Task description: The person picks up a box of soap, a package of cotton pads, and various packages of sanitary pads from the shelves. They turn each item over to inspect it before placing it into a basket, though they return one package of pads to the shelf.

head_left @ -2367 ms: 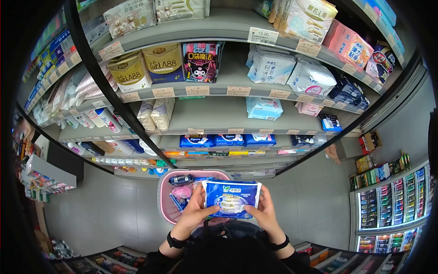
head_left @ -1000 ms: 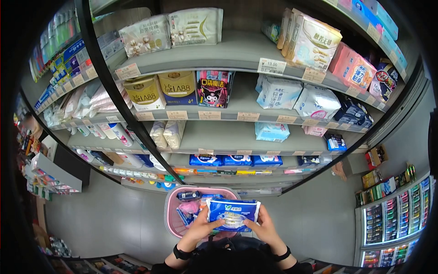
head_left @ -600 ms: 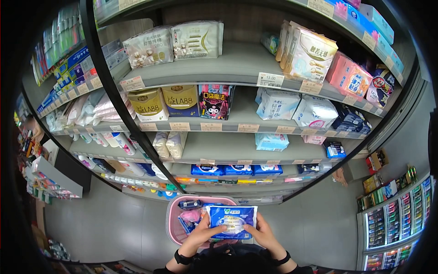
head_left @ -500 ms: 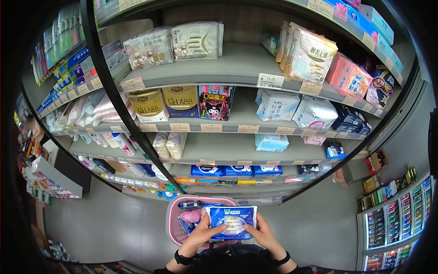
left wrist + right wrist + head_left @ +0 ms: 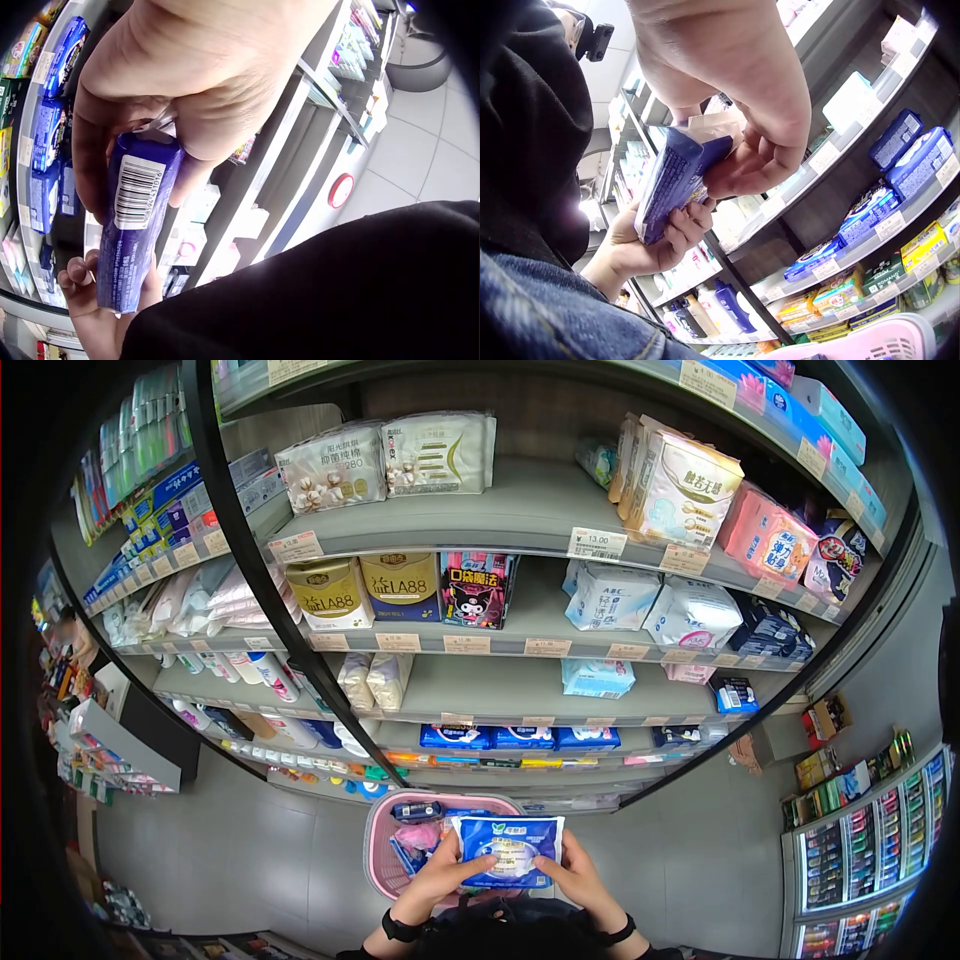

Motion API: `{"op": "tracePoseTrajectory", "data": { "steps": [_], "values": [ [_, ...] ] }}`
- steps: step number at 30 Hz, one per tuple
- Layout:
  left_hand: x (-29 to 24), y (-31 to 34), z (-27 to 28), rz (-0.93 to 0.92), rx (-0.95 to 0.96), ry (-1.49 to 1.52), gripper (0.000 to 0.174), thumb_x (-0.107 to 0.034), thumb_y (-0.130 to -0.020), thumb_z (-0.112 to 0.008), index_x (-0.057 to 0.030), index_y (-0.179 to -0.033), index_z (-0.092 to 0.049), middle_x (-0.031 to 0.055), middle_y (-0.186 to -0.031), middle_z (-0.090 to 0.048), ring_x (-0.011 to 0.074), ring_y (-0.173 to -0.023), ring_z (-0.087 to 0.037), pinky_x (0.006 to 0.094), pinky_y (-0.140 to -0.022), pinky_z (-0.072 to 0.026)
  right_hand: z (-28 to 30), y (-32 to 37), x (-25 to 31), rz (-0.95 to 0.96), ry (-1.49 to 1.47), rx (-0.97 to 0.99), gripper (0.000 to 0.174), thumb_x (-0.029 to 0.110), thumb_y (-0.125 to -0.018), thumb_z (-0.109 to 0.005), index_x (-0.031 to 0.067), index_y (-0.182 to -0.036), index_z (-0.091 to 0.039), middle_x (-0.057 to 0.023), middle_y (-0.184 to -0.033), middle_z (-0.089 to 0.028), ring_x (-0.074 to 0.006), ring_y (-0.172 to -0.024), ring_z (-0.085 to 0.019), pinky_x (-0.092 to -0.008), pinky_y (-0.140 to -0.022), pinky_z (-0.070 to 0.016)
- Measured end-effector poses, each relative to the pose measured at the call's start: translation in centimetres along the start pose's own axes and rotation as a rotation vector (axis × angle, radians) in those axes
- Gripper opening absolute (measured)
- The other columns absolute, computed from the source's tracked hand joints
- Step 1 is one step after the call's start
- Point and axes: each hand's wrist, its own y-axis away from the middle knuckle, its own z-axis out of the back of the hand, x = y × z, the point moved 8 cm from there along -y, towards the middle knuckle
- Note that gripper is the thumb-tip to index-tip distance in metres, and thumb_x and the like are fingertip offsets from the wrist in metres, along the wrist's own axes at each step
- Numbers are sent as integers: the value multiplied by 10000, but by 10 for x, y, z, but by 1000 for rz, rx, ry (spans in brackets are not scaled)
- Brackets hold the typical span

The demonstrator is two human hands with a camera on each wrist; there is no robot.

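Note:
A blue soft packet of sanitary pads (image 5: 512, 854) with white crimped ends is held face up before the body in the head view. My left hand (image 5: 436, 877) grips its left end, thumb on the printed front and fingers behind. The right end is gripped the same way by my right hand (image 5: 580, 876). In the left wrist view the packet's narrow side (image 5: 136, 195) carries a barcode. Fingers curl behind the packet (image 5: 673, 176) in the right wrist view. Partly behind it, below, stands a pink basket (image 5: 374, 850) with a pink bundle (image 5: 418, 834) and several dark and blue packs.
Shelves in front bear white cotton packs (image 5: 438, 452), gold boxes (image 5: 327, 594), white-blue packs (image 5: 610, 598) and a row of blue packets (image 5: 522, 737). A black upright post (image 5: 235, 520) divides the shelving. At right stands a lit drinks cabinet (image 5: 870, 830); grey floor (image 5: 250, 830) surrounds the basket.
The head view has tilted up, so shelves, basket and hands sit lower in it. Both hands keep hold of the packet throughout; over the last half second almost nothing moves.

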Motion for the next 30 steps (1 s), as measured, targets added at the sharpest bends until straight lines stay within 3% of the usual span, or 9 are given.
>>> {"op": "tracePoseTrajectory", "data": {
  "steps": [9,14,18,20,21,24,26,27,30],
  "values": [
    [1,4,1,3,-10,-7,557,-41,-861,-694,-23,-1332,-398,61,-1184,-585,132,-1079,-571,291,-932,-475,-1,3,-4,-14,17,9,460,97,-915,-642,18,-1307,-414,-76,-1181,-585,-132,-1061,-570,-289,-922,-449],
    [2,9,5,-22,1,-36,552,-43,-848,-710,-24,-1319,-423,55,-1160,-602,127,-1042,-591,279,-906,-492,-6,5,9,19,127,-36,621,74,-854,-705,42,-1371,-363,-91,-1191,-576,-142,-1062,-578,-302,-895,-472],
    [2,24,11,10,18,-72,575,-28,-813,-738,-20,-1316,-458,46,-1171,-607,118,-1066,-578,273,-923,-470,-14,8,3,-25,89,-7,651,34,-805,-743,59,-1357,-398,-72,-1184,-580,-148,-1047,-588,-315,-921,-469],
    [6,31,18,-1,20,-49,556,-66,-811,-758,-20,-1285,-472,50,-1141,-609,116,-1046,-582,277,-916,-477,-24,9,-8,-61,307,113,623,89,-803,-763,75,-1331,-433,-62,-1143,-577,-132,-1035,-580,-294,-859,-491],
    [11,37,23,-5,39,-115,563,-76,-803,-768,-16,-1280,-474,50,-1138,-608,120,-1045,-580,278,-919,-469,-28,10,-16,-119,258,112,545,119,-782,-793,64,-1237,-498,-47,-1112,-578,-122,-1010,-572,-286,-868,-479],
    [33,50,44,4,82,-212,576,-100,-781,-793,-5,-1260,-487,61,-1140,-599,128,-1064,-563,283,-924,-454,-38,7,-33,-151,449,226,480,69,-772,-793,58,-1167,-520,-39,-1057,-586,-125,-993,-577,-288,-902,-461],
    [41,58,53,-20,81,-283,610,-101,-777,-795,1,-1280,-465,80,-1176,-584,131,-1100,-544,291,-928,-455,-42,6,-50,-206,417,244,453,80,-759,-809,56,-1124,-542,-31,-1026,-586,-123,-973,-570,-284,-895,-456],
    [44,65,56,27,31,-94,609,-74,-778,-783,-30,-1290,-456,82,-1179,-569,133,-1103,-540,292,-900,-467,-43,4,-55,-219,400,234,470,78,-755,-812,56,-1137,-539,-30,-1023,-593,-120,-984,-569,-284,-899,-456],
    [72,86,96,78,-126,78,590,-30,-781,-762,-70,-1285,-457,69,-1145,-561,149,-1049,-576,290,-859,-488,-37,-15,-50,-243,390,160,487,58,-744,-816,46,-1159,-561,-28,-1051,-619,-115,-1005,-572,-281,-892,-468]
  ]
}}
